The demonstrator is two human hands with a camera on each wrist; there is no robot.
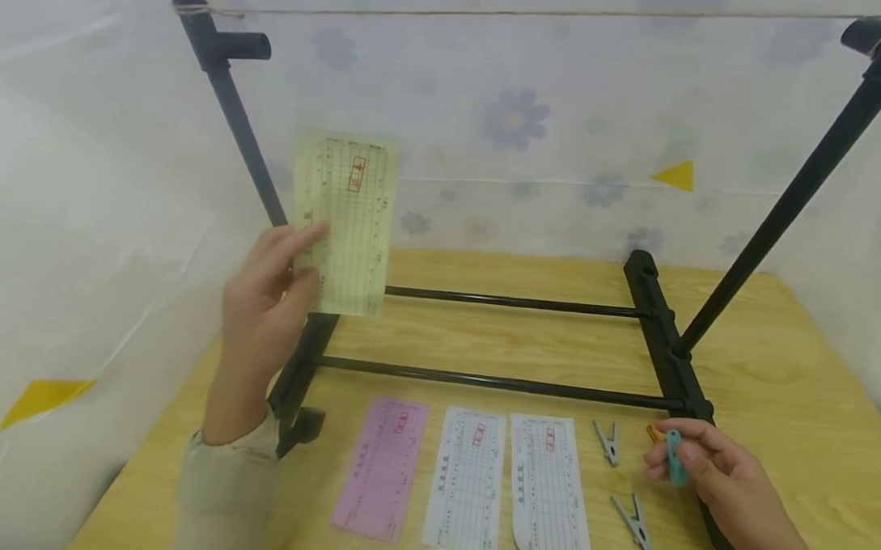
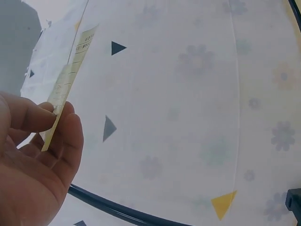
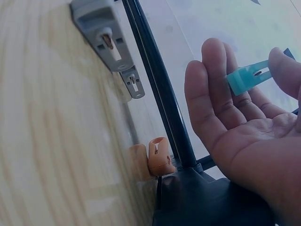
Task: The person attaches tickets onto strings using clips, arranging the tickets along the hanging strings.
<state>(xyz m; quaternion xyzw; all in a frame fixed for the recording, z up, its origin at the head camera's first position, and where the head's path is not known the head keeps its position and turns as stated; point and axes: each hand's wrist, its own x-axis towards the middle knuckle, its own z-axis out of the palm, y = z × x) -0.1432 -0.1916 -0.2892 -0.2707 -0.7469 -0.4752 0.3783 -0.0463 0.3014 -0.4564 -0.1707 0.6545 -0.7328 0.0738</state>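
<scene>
My left hand (image 1: 268, 293) pinches a yellow printed slip (image 1: 351, 223) by its left edge and holds it up in front of the rack's left post. In the left wrist view the same slip (image 2: 70, 84) shows nearly edge-on between thumb and fingers. Low at the right, my right hand (image 1: 710, 470) holds a teal clothespin (image 1: 675, 457) between thumb and fingers; the right wrist view shows that teal clothespin (image 3: 249, 77) too. An orange clothespin (image 3: 160, 157) lies on the table beside the rack's foot. Two grey clothespins (image 1: 607, 443) lie left of the right hand.
A pink slip (image 1: 381, 467) and two white slips (image 1: 465, 482) lie in a row on the wooden table (image 1: 518, 342). A black rack (image 1: 495, 380) stands around the far side, with a string (image 1: 450, 13) tied across its top. Flowered white cloth (image 1: 447, 89) hangs behind.
</scene>
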